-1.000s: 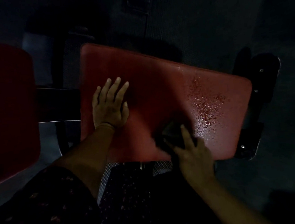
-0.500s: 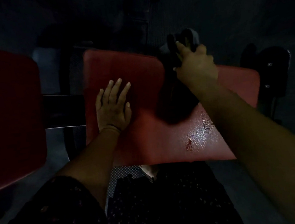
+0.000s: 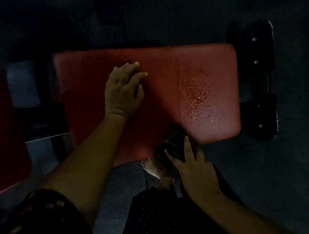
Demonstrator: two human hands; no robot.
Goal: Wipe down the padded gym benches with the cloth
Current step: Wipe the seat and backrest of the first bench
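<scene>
While the left hand lies flat on the red bench, the right hand presses the cloth straight-fingered.

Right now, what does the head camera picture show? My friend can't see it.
A person's right hand presses a dark cloth on the near edge of a red padded bench, beside a patch of droplets. The left hand rests flat on the pad's middle. The room is dark.
</scene>
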